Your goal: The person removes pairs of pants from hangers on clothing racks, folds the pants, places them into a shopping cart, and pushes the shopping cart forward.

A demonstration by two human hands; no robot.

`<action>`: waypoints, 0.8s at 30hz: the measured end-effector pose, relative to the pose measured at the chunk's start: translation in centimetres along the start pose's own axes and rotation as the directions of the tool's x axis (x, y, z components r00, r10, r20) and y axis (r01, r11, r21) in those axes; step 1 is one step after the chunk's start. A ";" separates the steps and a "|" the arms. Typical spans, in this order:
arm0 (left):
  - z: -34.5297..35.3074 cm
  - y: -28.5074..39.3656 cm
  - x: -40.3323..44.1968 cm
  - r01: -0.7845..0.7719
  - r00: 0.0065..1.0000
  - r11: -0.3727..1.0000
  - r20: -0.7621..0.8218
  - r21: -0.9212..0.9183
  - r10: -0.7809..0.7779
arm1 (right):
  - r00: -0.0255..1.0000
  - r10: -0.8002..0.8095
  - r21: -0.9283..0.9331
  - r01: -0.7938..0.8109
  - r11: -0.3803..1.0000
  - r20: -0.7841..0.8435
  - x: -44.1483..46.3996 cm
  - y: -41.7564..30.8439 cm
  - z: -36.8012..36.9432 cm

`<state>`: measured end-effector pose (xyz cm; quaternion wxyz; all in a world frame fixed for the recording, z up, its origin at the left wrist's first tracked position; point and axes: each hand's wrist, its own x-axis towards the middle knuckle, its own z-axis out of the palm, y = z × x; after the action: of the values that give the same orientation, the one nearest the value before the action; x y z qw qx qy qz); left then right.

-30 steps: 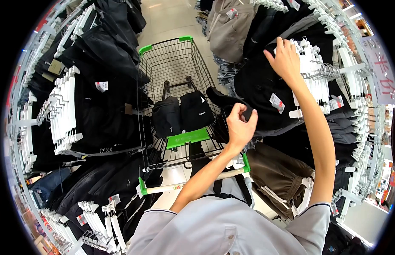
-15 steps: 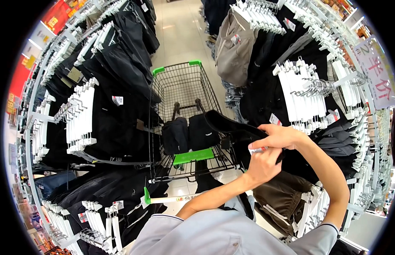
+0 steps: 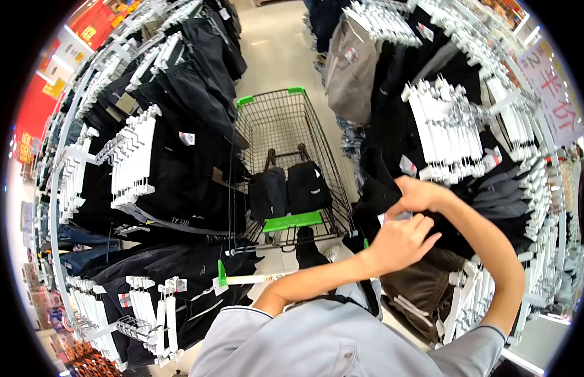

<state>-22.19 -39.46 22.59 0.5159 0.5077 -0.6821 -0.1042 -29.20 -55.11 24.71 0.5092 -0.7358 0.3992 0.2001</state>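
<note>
A black garment [image 3: 375, 188] hangs beside the right side of the cart, its waistband raised. My right hand [image 3: 422, 196] is closed on the garment's upper edge. Just below it, my left hand [image 3: 402, 244] has curled fingers near a small pale tag, with one digit sticking out; what these fingers hold is hidden. Two folded black garments [image 3: 267, 193] [image 3: 307, 187] lie side by side in the wire shopping cart [image 3: 294, 219], behind its green panel.
Racks of black trousers on white hangers [image 3: 133, 157] line the left. More white hangers [image 3: 444, 135], a taupe garment [image 3: 351, 69] and brown trousers [image 3: 424, 286] hang on the right. The cart's handle [image 3: 248, 279] is near my body; a tiled aisle [image 3: 273, 47] runs ahead.
My right hand came down from the hangers to the black garment and joined my left hand. The garment has shifted right, away from the cart, and my left thumb has come away from it.
</note>
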 end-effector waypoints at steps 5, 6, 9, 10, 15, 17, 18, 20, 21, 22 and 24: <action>-7.9 -4.0 3.1 0.092 0.977 0.941 -0.151 -0.325 -0.148 | 0.997 -0.064 -0.231 0.071 0.970 0.040 -2.9 -0.8 -2.6; -10.0 -6.6 4.0 0.052 0.991 0.973 -0.108 -0.224 -0.077 | 0.997 -0.066 -0.250 0.070 0.966 0.027 -4.1 -1.8 -2.9; -13.2 -11.0 7.4 -0.111 0.956 0.991 0.264 -0.070 0.126 | 0.988 -0.110 -0.224 0.133 0.965 0.113 -5.5 -3.3 -4.2; -12.5 -11.4 8.0 -0.167 0.914 0.986 0.377 0.018 0.148 | 0.992 -0.120 -0.451 0.118 0.884 0.023 -6.6 -5.1 -4.3; -9.1 -13.6 9.8 -0.276 0.772 0.959 0.609 0.062 0.183 | 0.992 -0.095 -0.613 0.128 0.779 0.087 -7.6 -7.3 -4.8; -9.9 -13.6 11.3 -0.242 0.743 0.964 0.660 0.107 0.113 | 0.970 -0.180 -0.423 0.234 0.875 0.166 -8.0 -6.3 -5.4; -10.9 -12.8 12.2 -0.229 0.713 0.954 0.700 0.192 0.030 | 0.985 -0.155 -0.481 0.175 0.859 0.082 -8.8 -6.4 -5.6; -12.5 -12.8 13.0 -0.212 0.726 0.952 0.688 0.220 0.002 | 0.974 -0.193 -0.485 0.115 0.867 -0.115 -10.0 -6.1 -5.8; -13.1 -13.2 12.9 -0.206 0.766 0.965 0.640 0.160 0.057 | 0.935 -0.283 -0.517 0.138 0.845 -0.214 -10.2 -5.0 -5.9; -13.8 -12.6 13.2 -0.242 0.787 0.960 0.607 0.143 0.108 | 0.935 -0.284 -0.514 0.139 0.847 -0.215 -10.3 -4.3 -5.7; -15.4 -10.9 14.0 -0.343 0.777 0.915 0.611 0.211 0.150 | 0.801 -0.437 -0.588 0.135 0.798 -0.409 -10.5 -3.4 -5.4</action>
<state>-2.71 -49.85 30.56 0.2046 0.4306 -0.8757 -0.0764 -33.45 -55.42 36.27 0.1812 -0.9263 0.3303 0.0109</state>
